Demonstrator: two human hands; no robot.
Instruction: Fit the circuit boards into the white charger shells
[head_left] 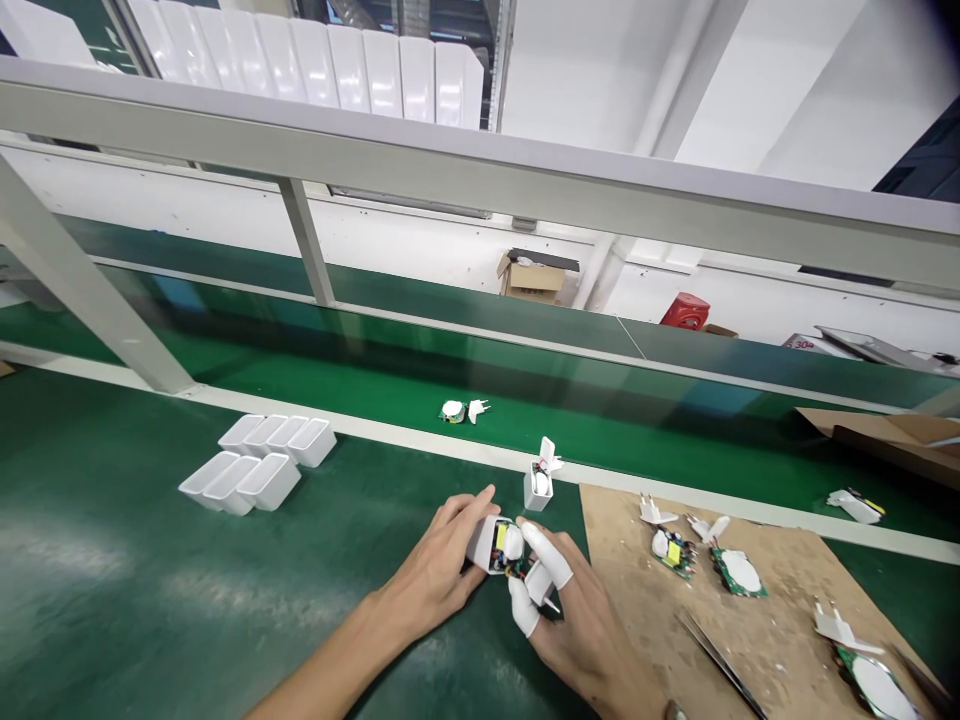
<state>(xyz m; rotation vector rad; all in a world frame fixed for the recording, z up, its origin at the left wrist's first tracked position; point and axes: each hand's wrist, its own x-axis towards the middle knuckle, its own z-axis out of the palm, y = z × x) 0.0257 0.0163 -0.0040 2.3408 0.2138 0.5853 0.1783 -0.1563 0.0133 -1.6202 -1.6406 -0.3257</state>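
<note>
A white package [804,342] apparently reads "S 304".

The right grip [581,605] is wearing a white, round-tipped thumb cover [523,608] and a matching forefinger cover [549,555], while the left grip [441,558] and left forearm [341,655] are showing bare.

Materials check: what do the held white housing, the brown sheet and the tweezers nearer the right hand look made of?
White housing: probably moulded plastic, smooth, judging by its clean edges and even colour.
Brown sheet: likely cardboard or fibreboard, dull and stained; I can't tell which.
Tweezers: seemingly metal, judging by the grey sheen along their slim arms.
</note>
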